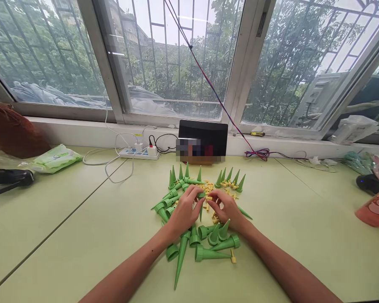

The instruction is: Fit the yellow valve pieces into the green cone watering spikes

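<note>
Between the thumb and fingers of my left hand (183, 212) is a green plastic watering spike (201, 209), its wide collar up and its tip pointing down. My right hand (228, 209) pinches a small yellow plastic valve (209, 197) close beside the collar. A heap of yellow valves (207, 187) lies just beyond my fingers. Several more green spikes (183, 254) lie around my left wrist and in front of both hands. At the back right, a row of green spikes (230, 174) stands tip up, with yellow valves at their bases. One yellow valve (233, 257) lies at the near right.
A dark-screened device (205, 132) leans against the window wall. Left of it are a white power strip (139, 153) with cables and a green wipes pack (55, 159). A reddish cup (375, 207) is at the right edge, near a dark object. A bundled cable (257, 154) lies behind.
</note>
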Demonstrator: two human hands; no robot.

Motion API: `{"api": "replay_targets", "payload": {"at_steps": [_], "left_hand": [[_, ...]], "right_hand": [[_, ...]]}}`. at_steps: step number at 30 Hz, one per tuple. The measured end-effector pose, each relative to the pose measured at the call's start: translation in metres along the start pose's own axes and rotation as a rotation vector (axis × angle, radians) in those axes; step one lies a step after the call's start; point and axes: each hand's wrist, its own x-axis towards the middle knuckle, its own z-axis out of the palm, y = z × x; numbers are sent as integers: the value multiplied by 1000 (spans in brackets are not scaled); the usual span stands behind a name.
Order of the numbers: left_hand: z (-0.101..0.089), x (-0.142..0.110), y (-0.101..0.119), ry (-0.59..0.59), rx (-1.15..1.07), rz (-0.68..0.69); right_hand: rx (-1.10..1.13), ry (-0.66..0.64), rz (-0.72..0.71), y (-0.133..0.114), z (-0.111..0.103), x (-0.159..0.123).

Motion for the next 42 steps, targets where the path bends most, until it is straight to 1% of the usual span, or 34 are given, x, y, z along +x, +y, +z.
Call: {"api": "replay_targets", "payload": {"at_steps": [11,16,19,26,33,39,42], "left_hand": [[0,1,-2,-3,18,28],[1,0,-3,6,25,31],[1,-1,-3,4,17,23],[1,1,-1,-5,5,23],[2,-1,-3,1,20,51],[2,0,-4,-4,24,36],[2,-1,-5,-6,26,37]], "right_hand": [[-99,-23,-7,4,0,2],[-42,-15,27,3,0,1],[-10,-4,16,2,0,0],[-56,-24,18,1,-1,1],[-102,-55,-3,3,-1,2],[-44,-34,31,2,0,1],[-26,-19,15,1,0,0]]}}
